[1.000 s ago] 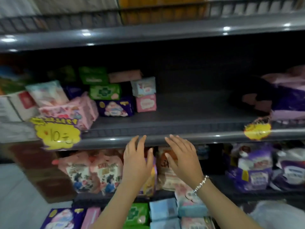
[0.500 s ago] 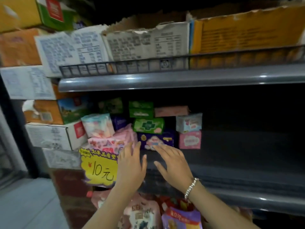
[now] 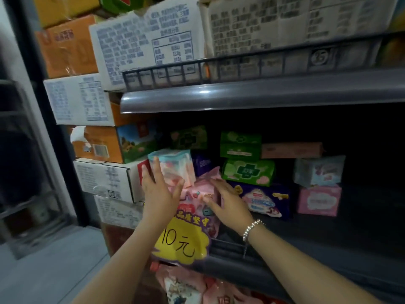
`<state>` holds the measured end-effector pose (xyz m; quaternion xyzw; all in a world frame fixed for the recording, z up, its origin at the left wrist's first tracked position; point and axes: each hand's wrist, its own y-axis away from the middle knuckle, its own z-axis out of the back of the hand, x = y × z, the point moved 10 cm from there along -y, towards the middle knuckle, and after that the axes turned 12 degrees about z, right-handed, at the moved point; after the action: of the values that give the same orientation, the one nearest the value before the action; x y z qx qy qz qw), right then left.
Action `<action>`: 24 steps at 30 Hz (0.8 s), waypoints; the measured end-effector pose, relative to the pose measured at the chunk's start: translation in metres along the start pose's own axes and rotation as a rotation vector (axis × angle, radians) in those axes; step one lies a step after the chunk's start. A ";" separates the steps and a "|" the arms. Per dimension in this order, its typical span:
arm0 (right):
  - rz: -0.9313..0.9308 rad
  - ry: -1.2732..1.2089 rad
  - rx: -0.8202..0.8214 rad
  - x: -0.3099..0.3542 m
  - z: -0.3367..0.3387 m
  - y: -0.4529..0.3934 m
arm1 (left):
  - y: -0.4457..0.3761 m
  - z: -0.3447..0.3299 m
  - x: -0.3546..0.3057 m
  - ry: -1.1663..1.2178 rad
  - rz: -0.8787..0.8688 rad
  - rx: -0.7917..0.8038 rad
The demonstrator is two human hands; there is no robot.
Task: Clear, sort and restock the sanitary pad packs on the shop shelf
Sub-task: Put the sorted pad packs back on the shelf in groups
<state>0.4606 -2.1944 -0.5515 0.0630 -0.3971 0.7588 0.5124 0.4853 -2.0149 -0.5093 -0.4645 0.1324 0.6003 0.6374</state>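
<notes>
While cardboard cartons (image 3: 92, 102) stack up just off the left end of the shelf (image 3: 306, 233), the sanitary pad packs sit bunched at the shelf's left part. Left hand (image 3: 158, 189), fingers straight and spread, lies flat against the front of a pale blue-and-pink pack (image 3: 175, 165) standing upright at the left end, thumb out to the right; not gripping it. Below that, a pink pack (image 3: 203, 191) lies at the shelf's front left corner, partly behind a yellow price tag (image 3: 182, 240) reading "10元" that hangs off the front edge. Right hand (image 3: 228, 200), fingers extended and loosely spread, rests on the pink pack's right side, touching it; whether it grips, can't tell. Beaded bracelet (image 3: 252, 229) on the right wrist. Right of the hands: a purple pack (image 3: 263, 200) lying flat near the front, a green pack (image 3: 248, 172) on top of it, a second green pack (image 3: 240, 144) above that, and a dim green one (image 3: 189, 137) further back left. A brownish flat pack (image 3: 291, 150) sits beside the upper green one. Further right, a light blue box pack (image 3: 317, 171) is stacked on a pink box pack (image 3: 318, 200). Right part of the shelf is dark, nothing legible. Upper shelf (image 3: 263, 95) carries more printed cartons (image 3: 285, 23) behind a wire rail. Pink packs (image 3: 186, 286) show on the level below, blurred.
</notes>
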 end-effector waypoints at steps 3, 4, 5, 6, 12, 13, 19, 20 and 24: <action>-0.083 -0.131 -0.035 -0.011 -0.006 -0.011 | -0.025 -0.004 0.009 0.087 0.079 0.086; -0.099 -0.166 -0.044 -0.014 -0.008 -0.012 | -0.031 -0.006 0.010 0.113 0.092 0.118; -0.111 -0.192 -0.044 -0.017 -0.010 -0.012 | -0.035 -0.007 0.008 0.134 0.092 0.136; -0.120 -0.215 -0.043 -0.020 -0.011 -0.011 | -0.039 -0.007 0.007 0.151 0.086 0.142; -0.150 -0.331 -0.086 -0.028 -0.015 -0.011 | -0.048 -0.018 0.008 0.243 0.181 0.178; -0.153 -0.347 -0.108 -0.029 -0.013 -0.010 | -0.047 -0.018 0.009 0.249 0.195 0.166; -0.141 -0.329 -0.268 -0.035 0.020 0.016 | -0.030 -0.022 0.000 0.412 0.224 0.155; -0.135 -0.313 -0.282 -0.036 0.028 0.024 | -0.025 -0.027 -0.004 0.428 0.221 0.162; -0.153 -0.237 -0.331 -0.044 0.064 0.061 | 0.006 -0.044 -0.030 0.473 0.206 0.152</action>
<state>0.4103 -2.2787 -0.5633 0.0967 -0.5680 0.6293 0.5216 0.4900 -2.0679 -0.5133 -0.5269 0.3690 0.5249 0.5574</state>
